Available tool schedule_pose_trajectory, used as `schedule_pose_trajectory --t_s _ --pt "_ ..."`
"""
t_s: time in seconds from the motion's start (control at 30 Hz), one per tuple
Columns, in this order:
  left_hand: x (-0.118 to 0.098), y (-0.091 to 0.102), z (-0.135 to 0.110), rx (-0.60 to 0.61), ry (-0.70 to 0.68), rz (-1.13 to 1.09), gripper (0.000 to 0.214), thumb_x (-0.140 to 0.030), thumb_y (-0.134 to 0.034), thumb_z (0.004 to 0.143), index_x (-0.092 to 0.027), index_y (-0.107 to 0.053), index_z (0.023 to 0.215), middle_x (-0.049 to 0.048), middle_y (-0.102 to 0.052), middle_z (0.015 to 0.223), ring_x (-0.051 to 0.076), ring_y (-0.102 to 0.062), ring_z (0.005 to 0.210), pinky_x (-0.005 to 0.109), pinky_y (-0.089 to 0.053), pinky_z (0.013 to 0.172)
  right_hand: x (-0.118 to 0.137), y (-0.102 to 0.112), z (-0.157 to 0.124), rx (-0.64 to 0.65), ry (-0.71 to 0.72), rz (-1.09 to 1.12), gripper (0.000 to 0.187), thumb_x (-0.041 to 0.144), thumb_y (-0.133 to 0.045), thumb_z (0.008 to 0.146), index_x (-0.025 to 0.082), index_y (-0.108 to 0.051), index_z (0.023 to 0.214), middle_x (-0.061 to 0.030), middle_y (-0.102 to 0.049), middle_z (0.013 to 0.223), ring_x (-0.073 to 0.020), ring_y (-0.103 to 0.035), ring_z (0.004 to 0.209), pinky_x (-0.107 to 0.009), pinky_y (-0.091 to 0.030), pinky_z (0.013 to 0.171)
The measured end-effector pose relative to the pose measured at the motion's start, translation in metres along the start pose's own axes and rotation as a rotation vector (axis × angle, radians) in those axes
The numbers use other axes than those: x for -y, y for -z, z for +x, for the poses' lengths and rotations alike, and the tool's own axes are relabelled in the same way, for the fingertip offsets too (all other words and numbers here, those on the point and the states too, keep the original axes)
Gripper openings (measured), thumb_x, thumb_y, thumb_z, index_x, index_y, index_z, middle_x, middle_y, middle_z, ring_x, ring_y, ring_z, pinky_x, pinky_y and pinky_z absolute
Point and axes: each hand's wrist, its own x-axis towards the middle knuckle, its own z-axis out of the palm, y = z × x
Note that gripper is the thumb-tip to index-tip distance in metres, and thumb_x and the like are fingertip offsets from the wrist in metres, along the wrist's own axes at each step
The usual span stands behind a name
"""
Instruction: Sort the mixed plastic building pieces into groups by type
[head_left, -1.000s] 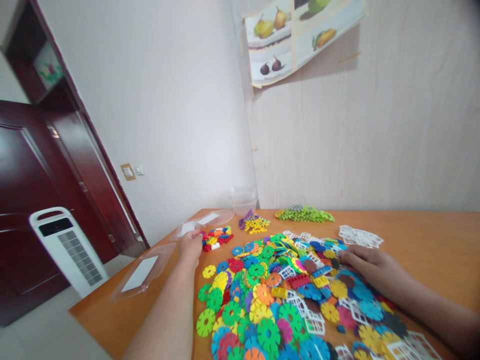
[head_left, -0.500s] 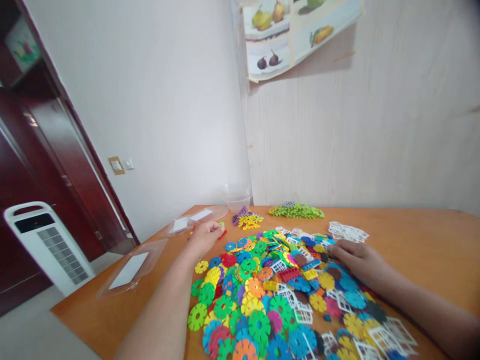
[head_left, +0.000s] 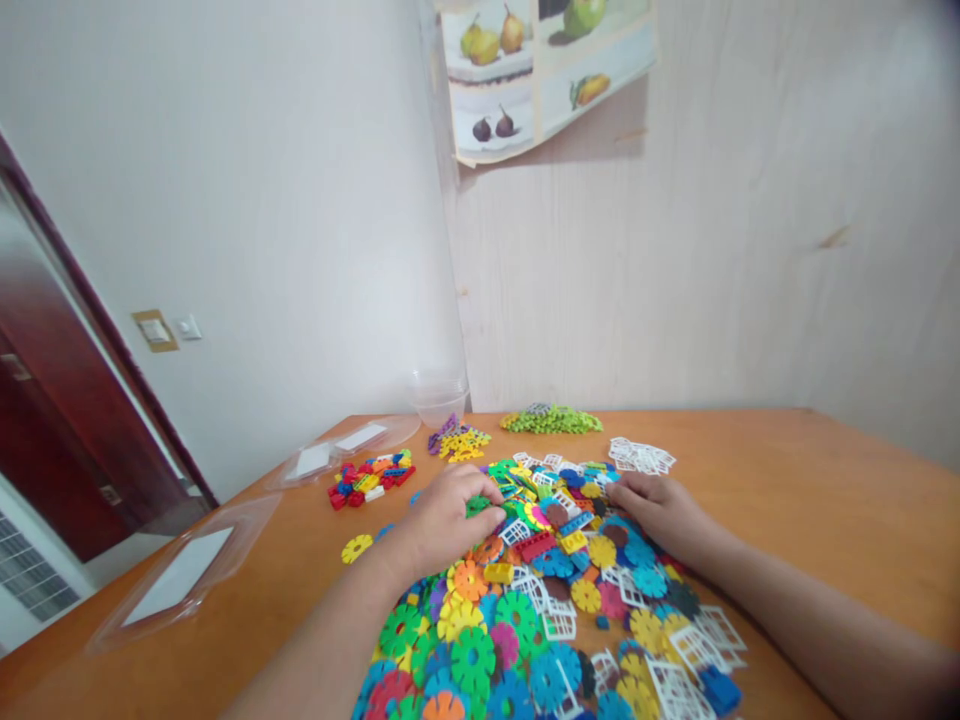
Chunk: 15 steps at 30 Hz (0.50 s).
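Observation:
A wide pile of flower-shaped plastic discs (head_left: 472,655), mixed with bricks and window pieces, covers the table before me. My left hand (head_left: 454,515) is over the pile's left far part, thumb and fingers apart above the green and blue discs, with nothing seen held. A red brick (head_left: 534,546) lies just right of its fingertips. At the pile's right far side rests my right hand (head_left: 656,505), its fingers curled together, tips down among the pieces beside a small white window piece (head_left: 600,480). What those fingertips hold, if anything, is hidden.
Sorted heaps stand beyond: mixed bricks (head_left: 369,480) at left, purple and yellow pieces (head_left: 459,440), green pieces (head_left: 553,420), white window pieces (head_left: 641,456). A clear bowl (head_left: 439,400) stands by the wall. Clear plastic lids (head_left: 251,520) lie along the left of the wooden table (head_left: 817,500).
My left hand has moved right and nearer, from the brick heap to over the disc pile, its fingers spreading. My right hand stays at the pile's far side. The view has turned right.

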Motion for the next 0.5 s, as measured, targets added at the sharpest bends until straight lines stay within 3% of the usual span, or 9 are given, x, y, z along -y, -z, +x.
schedule_pose_trajectory --t_s 0.13,0.5 --pt "-0.02 -0.01 -0.002 0.061 -0.148 0.135 0.006 -0.027 -0.065 0.08 -0.024 -0.067 0.085 0.0029 -0.062 0.093 0.021 -0.054 0.097 0.036 -0.044 0.088 -0.002 -0.001 0.001 -0.007 0.012 -0.027 0.043 0.054 -0.045 0.091 0.019 -0.055 0.067 0.0016 -0.054 0.064 -0.0152 -0.051 0.065 -0.026 -0.035 0.056" --pt "-0.029 -0.014 -0.005 0.121 -0.186 0.162 0.022 -0.015 -0.067 0.071 -0.026 -0.066 0.09 0.0023 -0.06 0.105 0.024 -0.051 0.107 0.043 -0.041 0.095 -0.004 -0.003 0.003 -0.028 0.024 -0.049 0.041 0.051 -0.045 0.092 0.02 -0.054 0.067 0.0022 -0.055 0.063 -0.0146 -0.051 0.063 -0.025 -0.033 0.054"
